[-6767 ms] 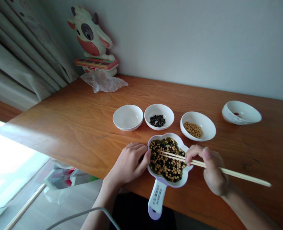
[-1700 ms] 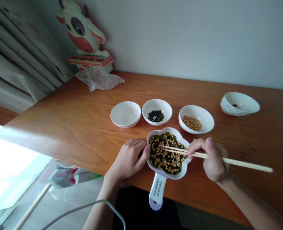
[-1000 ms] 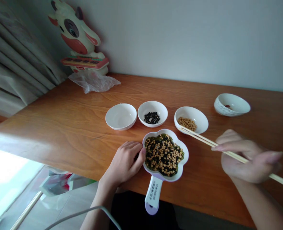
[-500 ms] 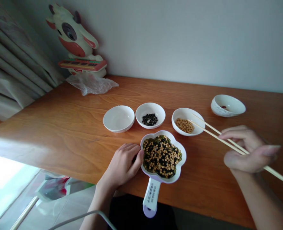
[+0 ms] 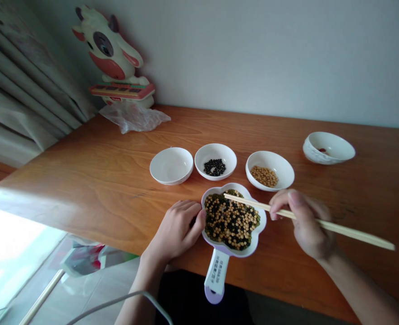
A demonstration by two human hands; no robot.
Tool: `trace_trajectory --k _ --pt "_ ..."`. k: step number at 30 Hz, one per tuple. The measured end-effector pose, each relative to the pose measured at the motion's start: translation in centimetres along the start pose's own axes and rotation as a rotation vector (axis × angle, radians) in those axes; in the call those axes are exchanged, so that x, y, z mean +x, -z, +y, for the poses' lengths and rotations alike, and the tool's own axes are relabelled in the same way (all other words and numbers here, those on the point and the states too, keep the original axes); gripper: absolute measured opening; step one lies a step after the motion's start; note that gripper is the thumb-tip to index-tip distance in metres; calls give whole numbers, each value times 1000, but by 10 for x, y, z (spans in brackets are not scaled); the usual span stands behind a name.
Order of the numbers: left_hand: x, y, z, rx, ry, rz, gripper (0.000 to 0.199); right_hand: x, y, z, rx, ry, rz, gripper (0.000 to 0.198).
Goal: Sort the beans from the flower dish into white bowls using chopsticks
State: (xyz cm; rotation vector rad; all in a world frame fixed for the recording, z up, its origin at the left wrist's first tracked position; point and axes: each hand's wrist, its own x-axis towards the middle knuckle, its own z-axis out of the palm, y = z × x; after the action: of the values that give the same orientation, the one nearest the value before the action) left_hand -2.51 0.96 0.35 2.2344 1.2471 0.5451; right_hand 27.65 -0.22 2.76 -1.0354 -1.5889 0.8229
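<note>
My right hand (image 5: 309, 223) grips a pair of pale wooden chopsticks (image 5: 341, 229). Their tips lie close together over the far part of a white flower-shaped scoop (image 5: 263, 221). Mixed beans (image 5: 231, 221), tan, black and green, fill the scoop. Whether a bean sits between the tips I cannot make out. My left hand (image 5: 179, 228) rests on the table with curled fingers, its thumb against the scoop's left rim. Behind the scoop stand a white bowl (image 5: 171, 166) with nothing visible inside, a bowl (image 5: 232, 160) of black beans and a bowl (image 5: 286, 170) of soybeans.
Another white bowl (image 5: 337, 149) at the back right holds a few reddish pieces. A cow-shaped toy keyboard (image 5: 123, 88) and a crumpled plastic bag (image 5: 136, 118) are at the back left. The scoop's labelled handle (image 5: 216, 275) juts past the front edge. A grey cable (image 5: 128, 295) crosses below.
My right hand has moved left and the chopsticks have gone from the soybean bowl to over the scoop, their tips now closer together. My left hand stays at the scoop's rim.
</note>
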Motion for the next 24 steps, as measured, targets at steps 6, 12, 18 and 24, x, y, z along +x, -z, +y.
trace_trajectory --k 6,12,18,24 --pt "0 0 0 -2 1 -1 36 -4 -3 0 -26 17 -228 46" --pt "0 1 0 -3 -1 1 36 -6 -3 5 54 -56 -258 55" --pt "0 0 0 0 -6 0 36 -9 -4 5 29 -93 -321 63" --pt "0 0 1 13 -6 7 36 -8 -9 3 9 -86 -355 62"
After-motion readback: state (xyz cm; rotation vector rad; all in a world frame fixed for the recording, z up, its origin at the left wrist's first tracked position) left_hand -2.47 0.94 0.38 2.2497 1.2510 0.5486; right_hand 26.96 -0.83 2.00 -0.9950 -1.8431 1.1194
